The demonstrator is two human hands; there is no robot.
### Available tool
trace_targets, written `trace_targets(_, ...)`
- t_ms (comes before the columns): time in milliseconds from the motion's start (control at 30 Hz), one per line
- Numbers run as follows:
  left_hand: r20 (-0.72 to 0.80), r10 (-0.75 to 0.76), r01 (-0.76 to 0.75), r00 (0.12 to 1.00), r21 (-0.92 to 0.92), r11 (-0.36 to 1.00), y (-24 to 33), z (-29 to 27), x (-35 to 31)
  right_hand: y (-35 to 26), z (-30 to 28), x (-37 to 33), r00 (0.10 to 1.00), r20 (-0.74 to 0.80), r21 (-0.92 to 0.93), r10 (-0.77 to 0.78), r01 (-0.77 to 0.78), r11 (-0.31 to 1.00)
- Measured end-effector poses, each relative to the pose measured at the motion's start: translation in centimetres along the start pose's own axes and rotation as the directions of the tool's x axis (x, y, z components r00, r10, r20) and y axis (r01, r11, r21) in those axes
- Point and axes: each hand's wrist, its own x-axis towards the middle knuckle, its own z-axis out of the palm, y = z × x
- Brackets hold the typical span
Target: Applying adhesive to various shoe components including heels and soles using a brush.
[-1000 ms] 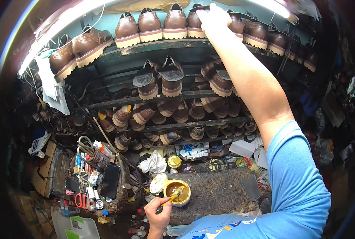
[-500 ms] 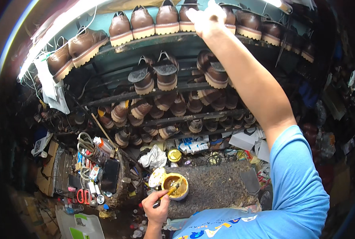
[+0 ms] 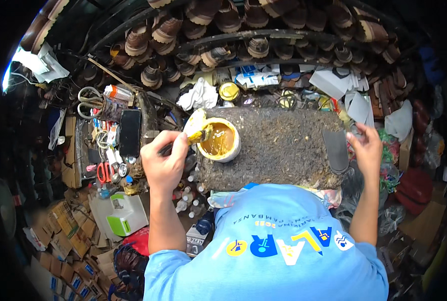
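My left hand (image 3: pixel 166 158) is closed around the handle of a brush (image 3: pixel 199 135). The brush's glue-coated yellow end rests over the left rim of a white tub (image 3: pixel 228 156), whose inside holds amber-brown glue (image 3: pixel 219 139). The tub stands at the left end of a dark, crusted work surface (image 3: pixel 283 145). Beyond the right end of that surface, my right hand (image 3: pixel 368 148) is open, thumb and fingers apart. Its thumb is close to the edge of a flat grey sole piece (image 3: pixel 336 152) lying there; whether they touch is unclear.
Shelves of brown shoes (image 3: pixel 257 47) span the far side. A yellow-topped can (image 3: pixel 229 92) and crumpled white cloth (image 3: pixel 198 94) sit behind the tub. Left are red-handled scissors (image 3: pixel 103 172), a dark phone (image 3: pixel 130 133) and a green-and-white container (image 3: pixel 125 215). Plastic bags (image 3: pixel 356 193) lie at right.
My right hand has come down from the top shoe shelf to beside the sole piece. The view has tilted down. My left hand still holds the brush, now at the tub's left rim.
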Motion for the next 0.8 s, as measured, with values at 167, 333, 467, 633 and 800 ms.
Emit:
trace_targets(167, 0.112, 0.185, -0.209, 0.976, 0.276, 0.938, -2.7, 4.0, 1.3, 7.3, 2.3, -5.1, 0.988, 0.061, -0.071, 0.142, -0.138, 0.988)
trace_targets(333, 0.235, -0.551, 0.597, 0.800, -0.395, 0.698, -6.7, 1.4, 2.6, 7.8, 3.3, -6.0, 0.992, 0.004, -0.023, 0.126, -0.126, 0.992)
trace_targets(467, 0.442, -0.602, 0.669, 0.666, -0.710, 0.219, -8.5, -2.6, 2.5, 7.6, 3.4, -6.3, 0.993, -0.111, 0.056, 0.046, -0.040, 0.998)
trace_targets(633, 0.515, -0.667, 0.831, 0.539, -0.452, 0.324, -7.8, -4.4, 0.8, 7.2, 2.6, -6.3, 0.953, -0.150, 0.235, 0.263, -0.224, 0.946)
trace_targets(800, 0.266, -0.679, 0.727, 0.684, -0.325, 0.605, -5.4, -3.7, 0.0, 3.8, 4.1, -6.5, 0.963, 0.141, 0.609, 0.231, -0.268, 0.746)
